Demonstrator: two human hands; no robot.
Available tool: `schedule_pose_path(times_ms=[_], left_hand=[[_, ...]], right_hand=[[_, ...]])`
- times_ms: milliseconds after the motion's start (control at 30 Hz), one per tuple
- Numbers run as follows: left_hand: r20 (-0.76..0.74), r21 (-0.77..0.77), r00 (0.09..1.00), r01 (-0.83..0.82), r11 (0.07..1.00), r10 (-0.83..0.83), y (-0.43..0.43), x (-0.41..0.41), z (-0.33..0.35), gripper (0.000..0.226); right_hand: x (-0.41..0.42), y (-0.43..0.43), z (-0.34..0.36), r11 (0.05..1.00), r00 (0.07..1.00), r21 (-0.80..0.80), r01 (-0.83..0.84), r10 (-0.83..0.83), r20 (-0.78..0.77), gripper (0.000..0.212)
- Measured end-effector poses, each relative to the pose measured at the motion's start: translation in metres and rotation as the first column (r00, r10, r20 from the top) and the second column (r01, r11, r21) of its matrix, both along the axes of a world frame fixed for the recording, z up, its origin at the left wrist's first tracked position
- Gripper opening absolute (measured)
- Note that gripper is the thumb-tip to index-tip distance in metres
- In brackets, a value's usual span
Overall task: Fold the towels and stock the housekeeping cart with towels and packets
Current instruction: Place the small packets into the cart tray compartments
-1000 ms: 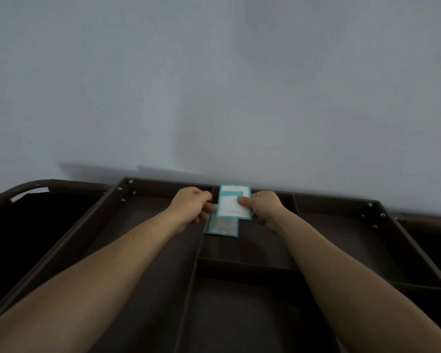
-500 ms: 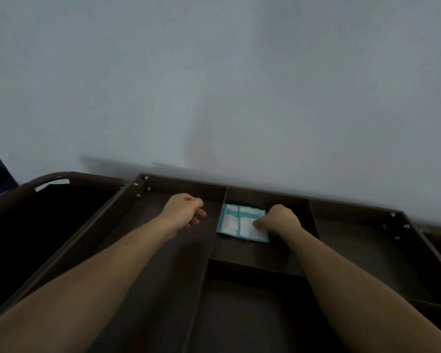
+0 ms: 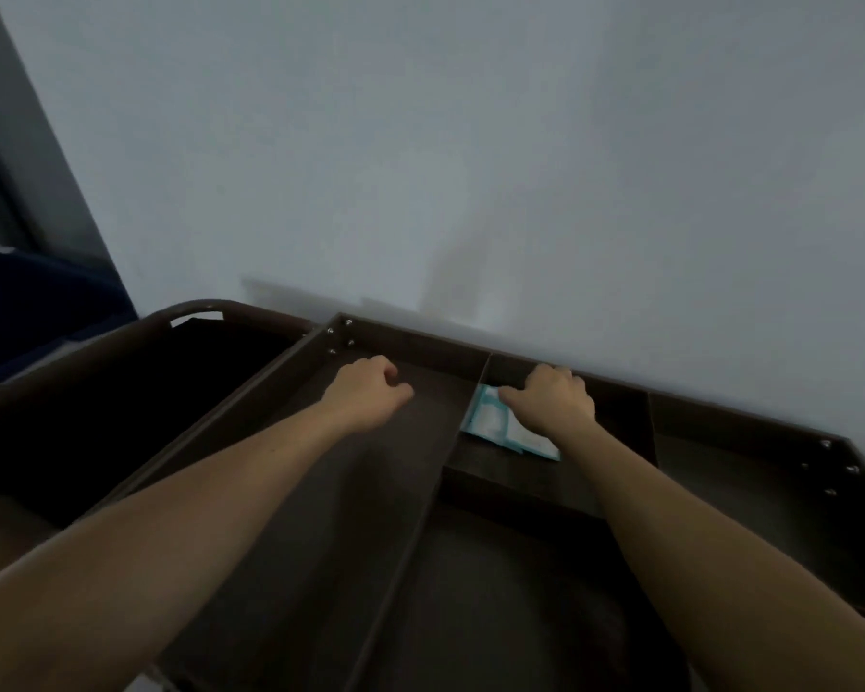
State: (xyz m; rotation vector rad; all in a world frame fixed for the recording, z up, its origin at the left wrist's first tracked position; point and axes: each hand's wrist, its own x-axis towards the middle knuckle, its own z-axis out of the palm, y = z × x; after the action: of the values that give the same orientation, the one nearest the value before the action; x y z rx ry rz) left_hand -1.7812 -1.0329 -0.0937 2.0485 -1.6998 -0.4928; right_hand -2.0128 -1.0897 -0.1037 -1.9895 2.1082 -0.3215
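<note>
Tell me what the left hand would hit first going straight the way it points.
Probably the cart tray's back wall, just beyond the left hand; depth is hard to judge.

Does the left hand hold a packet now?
No, the left hand is empty above the long left compartment; the packets lie partly under the right hand in the middle compartment.
</note>
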Motion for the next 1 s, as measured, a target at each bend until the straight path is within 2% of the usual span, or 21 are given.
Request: schedule_pose_path(times_ms=[200,300,500,767,1000], left_hand=[[0.231,-0.025,0.972,-0.049,0.999,0.053,0.049,0.052,0.014,0.059],[0.276,-0.038,0.957,-0.083,0.996,0.091,0.080,0.089,0.022,0.059],[0.235,-0.099,0.943,-0.217,0.971,0.235,0.153,0.204,0.026,0.067],[0.210,-0.089,0.869,-0.439,0.894,0.447,0.280,0.415,0.004,0.069],[0.192,-0.041,0.819,-0.543,0.839,0.540,0.353,0.524,-0.010,0.057]], right_hand=[[0.083,0.032,0.024,0.962,0.961,-0.049,-0.268,0.271,0.050,0.069],[0.131,0.050,0.037,0.916,0.916,-0.073,-0.394,0.398,0.050,0.072],[0.254,0.101,0.053,0.793,0.796,-0.095,-0.602,0.605,-0.005,0.077],[0.463,0.204,0.064,0.645,0.646,-0.052,-0.762,0.756,-0.106,0.076],[0.600,0.261,0.053,0.502,0.493,0.025,-0.865,0.857,-0.152,0.077]])
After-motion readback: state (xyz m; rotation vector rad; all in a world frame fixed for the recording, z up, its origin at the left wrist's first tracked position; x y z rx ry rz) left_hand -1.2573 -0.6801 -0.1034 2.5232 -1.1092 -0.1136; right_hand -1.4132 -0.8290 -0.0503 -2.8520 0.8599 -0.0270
